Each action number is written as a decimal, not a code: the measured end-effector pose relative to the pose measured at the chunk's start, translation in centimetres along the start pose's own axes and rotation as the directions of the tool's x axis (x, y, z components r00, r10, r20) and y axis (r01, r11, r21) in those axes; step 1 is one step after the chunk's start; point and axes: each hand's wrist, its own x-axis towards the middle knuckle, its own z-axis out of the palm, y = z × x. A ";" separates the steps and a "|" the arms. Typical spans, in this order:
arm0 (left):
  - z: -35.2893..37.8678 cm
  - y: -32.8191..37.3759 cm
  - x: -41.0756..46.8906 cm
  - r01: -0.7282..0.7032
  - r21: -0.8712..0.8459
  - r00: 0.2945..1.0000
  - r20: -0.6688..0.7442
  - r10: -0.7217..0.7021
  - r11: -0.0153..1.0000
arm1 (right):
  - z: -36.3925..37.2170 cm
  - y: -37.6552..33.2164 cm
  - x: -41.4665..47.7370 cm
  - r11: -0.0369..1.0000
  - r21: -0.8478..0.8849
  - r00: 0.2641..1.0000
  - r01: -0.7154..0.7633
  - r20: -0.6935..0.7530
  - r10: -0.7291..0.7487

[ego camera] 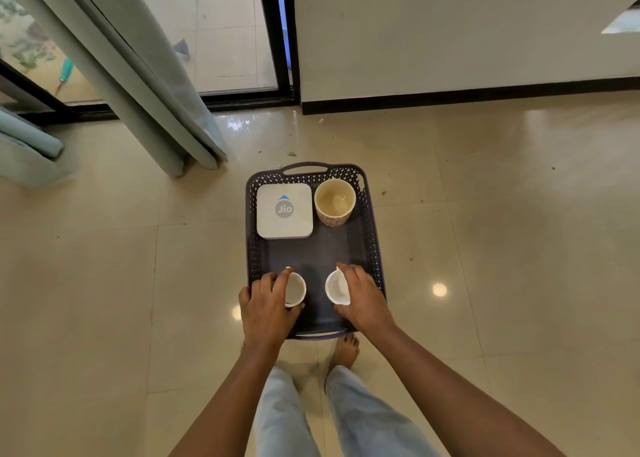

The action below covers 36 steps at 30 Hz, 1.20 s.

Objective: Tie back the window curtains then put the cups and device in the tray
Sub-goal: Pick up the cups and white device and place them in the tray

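Risk imo: the right white cup (336, 287) looks tilted, so letting go now could tip it. The dark tray (375, 235) on the floor (502, 249) holds the Jio router (284, 211) and an empty-looking patterned cup (335, 200) at the far end. At the near end, the left hand (266, 304) grips the left white cup (295, 288) and the right hand (363, 297) grips the right one.

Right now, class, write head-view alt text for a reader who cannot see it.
A person's left hand grips the left small cup and the right hand the right small cup, at the near end of a dark tray on the floor. A white device and a larger cup sit at its far end.
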 end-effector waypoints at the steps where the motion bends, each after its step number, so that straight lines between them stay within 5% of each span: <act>1: 0.2 0.1 -0.1 0.008 0.010 1.000 -0.016 -0.007 1.000 | -0.1 -0.1 0.2 1.000 0.001 1.000 -0.001 -0.010 0.001; 7: 0.4 0.2 -0.4 0.036 -0.036 0.999 -0.016 -0.037 0.999 | -0.1 -0.3 0.8 0.998 0.052 1.000 -0.021 0.013 0.021; 10: -0.4 -0.6 -1.1 0.159 -0.275 0.985 -0.025 -0.172 0.948 | -1.2 0.5 0.1 0.989 0.146 0.973 -0.008 -0.227 0.041; 13: -1.1 -1.3 -2.4 0.344 -0.551 0.932 0.103 -0.346 0.760 | -1.9 2.6 -1.0 0.979 0.142 0.882 -0.149 -0.429 0.196; 15: -1.2 -1.2 -3.5 0.405 -0.645 0.907 0.196 -0.372 0.648 | -1.8 3.3 -1.2 0.904 0.270 0.888 -0.331 -0.235 0.396; 17: -1.6 -0.7 -4.3 0.460 -0.656 0.879 0.241 -0.412 0.599 | -1.4 3.2 -1.4 0.872 0.252 0.895 -0.418 -0.049 0.443; 20: -1.8 -0.5 -4.4 0.505 -0.649 0.848 0.250 -0.466 0.569 | -0.9 2.4 -1.6 0.891 0.170 0.898 -0.421 -0.065 0.436; 28: -1.3 -1.2 -5.8 0.509 -0.651 0.848 0.266 -0.459 0.563 | -0.7 2.6 -2.9 0.901 0.182 0.914 -0.394 -0.028 0.406; 31: -1.7 -1.1 -4.3 0.392 -0.658 0.891 0.097 -0.444 0.643 | -2.4 1.7 -1.4 0.938 0.231 0.939 -0.260 -0.164 0.301; 34: -2.1 -1.4 1.3 0.124 -0.584 0.961 -0.129 -0.243 0.802 | -4.8 -0.2 3.1 0.986 0.165 0.940 -0.029 -0.330 0.083; 36: -3.7 -1.3 6.4 -0.045 -0.379 0.999 -0.034 0.035 0.924 | -7.2 -1.7 6.3 0.996 0.041 0.946 0.073 -0.321 -0.056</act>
